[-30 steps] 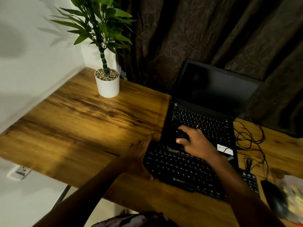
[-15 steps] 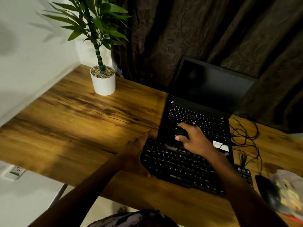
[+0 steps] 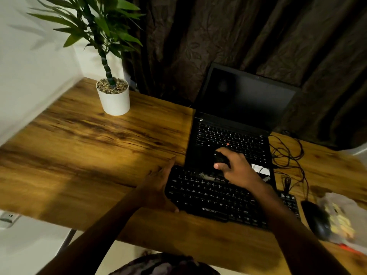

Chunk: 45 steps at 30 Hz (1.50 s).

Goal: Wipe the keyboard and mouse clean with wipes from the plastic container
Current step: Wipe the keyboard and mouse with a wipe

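At the far left corner of the wooden counter [image 3: 89,155] stands a white pot [image 3: 114,100] holding pebbles and a green leafy plant.

Right of that, near the front edge, the left hand [image 3: 158,187] lies against the left end of the black keyboard [image 3: 214,197]. Its fingers run straight along that end and its thumb sits at the near corner, so it braces rather than clasps. The keyboard lies mid-counter, and its far edge appears to overlap the front of the open laptop [image 3: 238,120].

I judge the keyboard a light, stiff plastic slab that is apt to slide on smooth wood. It is best steadied at its end frame, as here, and not by the keys, which give and could snag a wipe.

The right hand [image 3: 236,167] hovers over the keyboard's far edge, well apart from the left. Thumb and forefinger are closed on a dark wad [image 3: 219,158]. It is probably a wipe, soft and limp, but too dark to tell.

A tangle of cables [image 3: 288,155] lies right of the laptop.

Toward the right edge sits the mouse [image 3: 315,219], untouched. It looks small, smooth and light, and is best held by its flanks.

Just beside it is the plastic container [image 3: 337,217], blurred and translucent, with something yellowish inside. I cannot tell whether it is open.
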Each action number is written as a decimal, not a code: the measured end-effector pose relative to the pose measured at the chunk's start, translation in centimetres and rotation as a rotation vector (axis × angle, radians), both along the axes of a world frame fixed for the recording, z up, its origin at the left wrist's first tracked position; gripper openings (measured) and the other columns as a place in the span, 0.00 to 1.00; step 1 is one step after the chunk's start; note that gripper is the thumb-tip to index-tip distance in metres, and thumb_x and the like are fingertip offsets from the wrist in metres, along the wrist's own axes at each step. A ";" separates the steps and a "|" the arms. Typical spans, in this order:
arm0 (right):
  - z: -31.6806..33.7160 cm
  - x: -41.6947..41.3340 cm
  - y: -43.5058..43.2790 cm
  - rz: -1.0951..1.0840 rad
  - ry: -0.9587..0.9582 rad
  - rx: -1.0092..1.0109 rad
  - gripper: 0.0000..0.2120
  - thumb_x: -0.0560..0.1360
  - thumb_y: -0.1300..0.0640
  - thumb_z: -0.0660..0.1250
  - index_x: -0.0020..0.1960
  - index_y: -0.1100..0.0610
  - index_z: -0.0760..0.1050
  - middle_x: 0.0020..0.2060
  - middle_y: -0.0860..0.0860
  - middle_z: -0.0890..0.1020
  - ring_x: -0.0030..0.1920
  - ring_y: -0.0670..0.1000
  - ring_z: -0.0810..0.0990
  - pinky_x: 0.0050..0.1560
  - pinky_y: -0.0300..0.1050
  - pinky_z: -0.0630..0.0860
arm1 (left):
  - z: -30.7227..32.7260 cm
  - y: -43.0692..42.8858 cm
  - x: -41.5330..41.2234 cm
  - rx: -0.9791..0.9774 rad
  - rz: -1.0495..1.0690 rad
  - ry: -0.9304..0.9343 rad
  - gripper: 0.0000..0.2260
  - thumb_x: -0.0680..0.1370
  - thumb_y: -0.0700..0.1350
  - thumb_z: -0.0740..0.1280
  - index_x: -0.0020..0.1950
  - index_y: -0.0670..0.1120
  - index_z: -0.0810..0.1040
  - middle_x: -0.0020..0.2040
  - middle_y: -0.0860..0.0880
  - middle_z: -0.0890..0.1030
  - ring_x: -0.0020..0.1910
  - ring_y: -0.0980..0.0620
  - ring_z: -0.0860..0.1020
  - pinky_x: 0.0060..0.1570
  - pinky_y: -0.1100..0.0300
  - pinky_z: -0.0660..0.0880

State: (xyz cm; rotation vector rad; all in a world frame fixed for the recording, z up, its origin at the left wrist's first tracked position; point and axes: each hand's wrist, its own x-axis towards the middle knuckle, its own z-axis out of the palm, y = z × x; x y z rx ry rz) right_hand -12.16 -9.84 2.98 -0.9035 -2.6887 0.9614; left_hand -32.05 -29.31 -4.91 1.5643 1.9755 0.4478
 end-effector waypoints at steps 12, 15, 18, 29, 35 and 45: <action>-0.9 1.1 0.0 -0.056 0.031 0.026 0.14 0.77 0.60 0.69 0.61 0.53 0.73 0.45 0.50 0.79 0.43 0.42 0.79 0.37 0.27 0.71 | -0.3 0.1 -0.3 -0.004 0.013 -0.054 0.71 0.50 0.76 0.74 0.77 0.57 0.31 0.80 0.51 0.55 0.78 0.43 0.54 0.74 0.38 0.54; -0.4 1.8 0.5 -0.057 0.027 0.021 0.14 0.77 0.61 0.68 0.61 0.54 0.73 0.43 0.49 0.80 0.41 0.43 0.80 0.35 0.28 0.72 | -0.5 0.2 -0.4 -0.006 -0.001 -0.039 0.71 0.49 0.78 0.71 0.77 0.56 0.29 0.80 0.51 0.57 0.77 0.42 0.56 0.74 0.39 0.55; -0.1 4.0 1.7 -0.061 -0.010 0.059 0.12 0.78 0.60 0.68 0.60 0.55 0.73 0.41 0.47 0.79 0.39 0.44 0.79 0.33 0.29 0.72 | -0.7 0.2 -0.4 0.010 0.015 -0.039 0.71 0.51 0.74 0.75 0.78 0.54 0.32 0.78 0.51 0.61 0.75 0.43 0.59 0.72 0.40 0.59; -0.5 3.4 1.8 0.010 0.055 0.064 0.13 0.79 0.50 0.67 0.59 0.57 0.74 0.41 0.51 0.80 0.39 0.45 0.81 0.32 0.34 0.77 | -0.9 0.3 -0.6 0.004 0.019 -0.049 0.72 0.49 0.76 0.75 0.78 0.56 0.32 0.78 0.53 0.61 0.75 0.45 0.60 0.72 0.40 0.59; -0.2 6.4 3.0 -0.065 0.017 0.053 0.10 0.78 0.57 0.68 0.58 0.51 0.73 0.41 0.52 0.81 0.37 0.43 0.79 0.31 0.36 0.76 | -0.1 0.4 -0.3 0.038 -0.007 -0.032 0.69 0.51 0.76 0.74 0.78 0.57 0.34 0.76 0.54 0.64 0.71 0.46 0.65 0.70 0.44 0.63; -0.4 5.6 2.1 -0.064 -0.001 0.075 0.16 0.77 0.60 0.69 0.62 0.51 0.72 0.44 0.51 0.82 0.42 0.48 0.81 0.40 0.43 0.80 | 0.1 0.3 -0.2 0.015 0.014 -0.046 0.69 0.50 0.74 0.76 0.77 0.60 0.34 0.77 0.54 0.62 0.74 0.47 0.61 0.71 0.45 0.59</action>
